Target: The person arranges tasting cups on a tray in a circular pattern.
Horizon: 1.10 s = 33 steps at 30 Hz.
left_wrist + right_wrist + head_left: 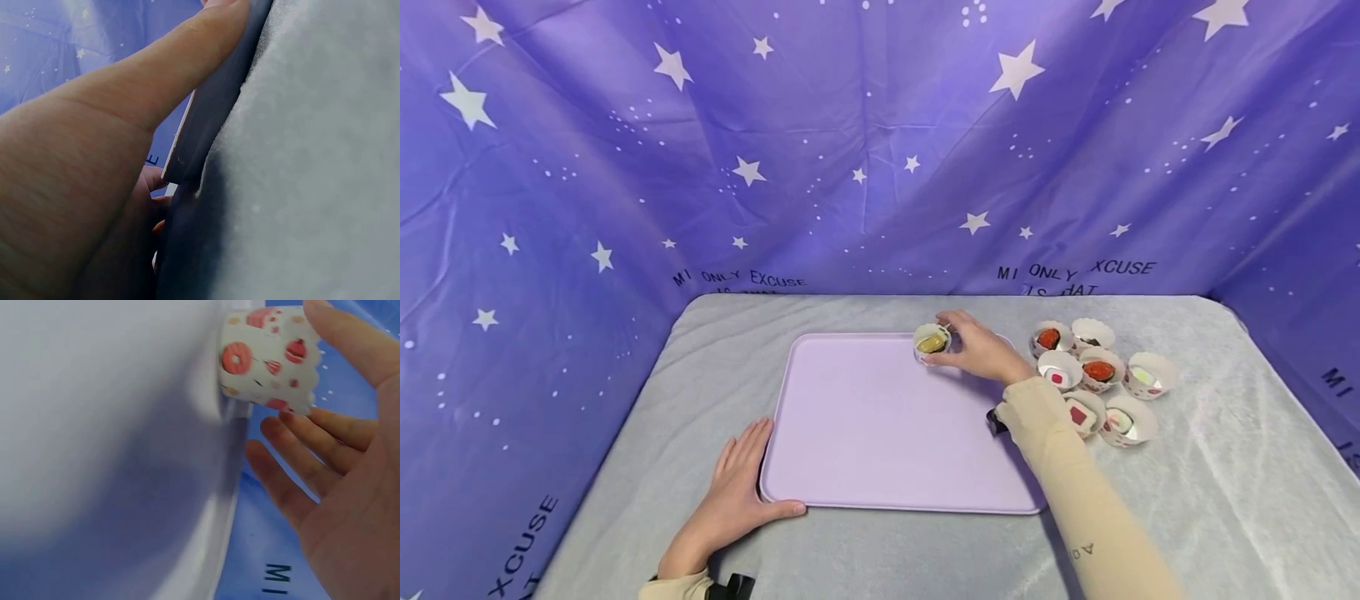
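Observation:
A lilac tray lies flat on the grey cloth. Near the middle of its far edge, my right hand pinches a scalloped paper cup by the rim between thumb and fingers. Inside that cup is a yellow-topped piece, perhaps sushi. In the right wrist view the cup's printed wall shows donuts and cakes, and its base is at the tray's rim. My left hand rests at the tray's near left corner, fingers straight along the left side and thumb by the front edge.
Several similar paper cups stand clustered right of the tray, holding red-topped pieces and white pieces that look like sushi. My right forearm passes just in front of the nearest ones. A purple starry curtain encloses the table's back and sides.

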Each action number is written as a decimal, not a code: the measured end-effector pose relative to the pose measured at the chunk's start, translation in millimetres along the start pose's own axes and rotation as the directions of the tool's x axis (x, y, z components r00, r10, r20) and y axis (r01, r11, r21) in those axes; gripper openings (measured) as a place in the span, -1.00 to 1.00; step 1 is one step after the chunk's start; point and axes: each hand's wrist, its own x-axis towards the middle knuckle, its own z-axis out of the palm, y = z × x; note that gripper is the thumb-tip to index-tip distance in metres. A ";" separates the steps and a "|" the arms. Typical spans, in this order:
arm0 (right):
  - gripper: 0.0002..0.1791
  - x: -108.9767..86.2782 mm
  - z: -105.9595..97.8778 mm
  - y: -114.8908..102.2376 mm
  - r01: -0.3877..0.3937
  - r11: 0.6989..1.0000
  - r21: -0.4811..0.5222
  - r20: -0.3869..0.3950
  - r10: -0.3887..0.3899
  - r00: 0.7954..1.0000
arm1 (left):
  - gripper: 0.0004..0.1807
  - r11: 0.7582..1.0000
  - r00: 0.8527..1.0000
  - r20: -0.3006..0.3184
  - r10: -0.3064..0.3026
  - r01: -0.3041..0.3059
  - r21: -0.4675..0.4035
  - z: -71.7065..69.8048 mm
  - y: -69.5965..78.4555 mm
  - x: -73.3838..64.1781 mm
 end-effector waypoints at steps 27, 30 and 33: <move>-0.11 -35.7 -52.5 -10.3 0.027 0.999 -0.018 -0.052 -0.027 0.998 | 0.41 1.000 1.000 0.022 -0.021 0.021 0.000 0.2 -2.9 1.1; -0.12 -37.2 -56.1 -6.9 0.023 1.000 -0.021 -0.054 -0.024 0.998 | 0.41 1.000 1.000 0.022 -0.022 0.022 -0.002 0.3 -3.2 1.2; -0.13 -41.0 -61.1 -1.8 0.013 0.999 -0.037 -0.056 -0.015 0.998 | 0.41 1.000 0.999 0.023 -0.022 0.022 0.000 0.5 -2.8 1.9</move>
